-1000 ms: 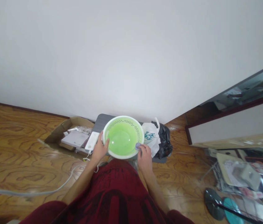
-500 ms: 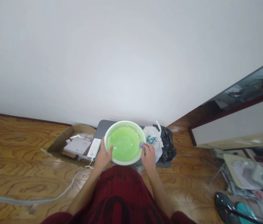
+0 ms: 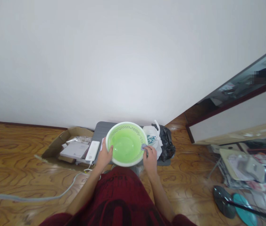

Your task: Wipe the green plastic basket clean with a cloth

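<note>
Head view: green colander point(image 3: 126, 143) at frame centre, over grey table point(image 3: 100, 128). Left hand point(image 3: 104, 157) stays clamped on its left rim. Right hand point(image 3: 150, 157) still pinches small cloth point(image 3: 143, 147) against right rim, little changed since earlier frame. Scene shifted slightly left.

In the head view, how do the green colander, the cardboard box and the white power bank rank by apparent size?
1. Cardboard box and green colander: look alike, unsure.
2. White power bank: clearly smallest.
</note>
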{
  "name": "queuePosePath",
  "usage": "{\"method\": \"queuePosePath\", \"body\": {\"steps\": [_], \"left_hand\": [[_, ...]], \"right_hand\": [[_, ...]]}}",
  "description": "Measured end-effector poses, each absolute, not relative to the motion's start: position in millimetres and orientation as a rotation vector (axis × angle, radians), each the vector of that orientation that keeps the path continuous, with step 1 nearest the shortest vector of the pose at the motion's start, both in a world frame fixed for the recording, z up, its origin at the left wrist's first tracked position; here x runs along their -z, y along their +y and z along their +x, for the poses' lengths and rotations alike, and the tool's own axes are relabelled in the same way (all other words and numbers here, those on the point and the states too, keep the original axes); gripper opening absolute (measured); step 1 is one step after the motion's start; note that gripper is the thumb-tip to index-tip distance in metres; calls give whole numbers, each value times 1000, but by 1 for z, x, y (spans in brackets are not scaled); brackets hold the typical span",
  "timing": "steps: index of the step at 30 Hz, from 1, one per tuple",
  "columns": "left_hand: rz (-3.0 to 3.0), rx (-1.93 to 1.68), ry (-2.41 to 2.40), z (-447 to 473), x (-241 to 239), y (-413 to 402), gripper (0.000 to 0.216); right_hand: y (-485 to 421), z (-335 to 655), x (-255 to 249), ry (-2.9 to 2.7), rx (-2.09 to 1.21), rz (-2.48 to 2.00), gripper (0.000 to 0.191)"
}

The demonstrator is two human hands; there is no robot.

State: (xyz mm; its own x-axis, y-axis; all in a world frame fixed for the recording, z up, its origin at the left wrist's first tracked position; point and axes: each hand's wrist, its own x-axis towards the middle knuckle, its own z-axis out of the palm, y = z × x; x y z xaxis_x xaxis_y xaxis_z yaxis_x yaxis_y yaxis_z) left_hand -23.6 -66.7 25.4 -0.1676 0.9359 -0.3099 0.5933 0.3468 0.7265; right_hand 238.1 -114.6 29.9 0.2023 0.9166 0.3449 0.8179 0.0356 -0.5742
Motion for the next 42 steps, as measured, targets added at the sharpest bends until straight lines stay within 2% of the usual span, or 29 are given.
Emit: {"method": "queuePosePath", "body": {"steps": [8,18,30,42], "left_hand": [[1278,-611,1901,-10,-30,-76,91],[1314,-686,1802,-15,-22,-75,74],[1285,-490,1917,-8,-33,-70,79],[1451,-297,2005,-10,-36,-65,77]], "right_hand": [[-79,257,-36,-1692,-195,-1767,23],[-157,227,-32,-1678,-277,-1753,19],[-87,259,-29,-1626,-204,-1744,24],[-149,236,-23,-1670,-284,-1741,22]]}}
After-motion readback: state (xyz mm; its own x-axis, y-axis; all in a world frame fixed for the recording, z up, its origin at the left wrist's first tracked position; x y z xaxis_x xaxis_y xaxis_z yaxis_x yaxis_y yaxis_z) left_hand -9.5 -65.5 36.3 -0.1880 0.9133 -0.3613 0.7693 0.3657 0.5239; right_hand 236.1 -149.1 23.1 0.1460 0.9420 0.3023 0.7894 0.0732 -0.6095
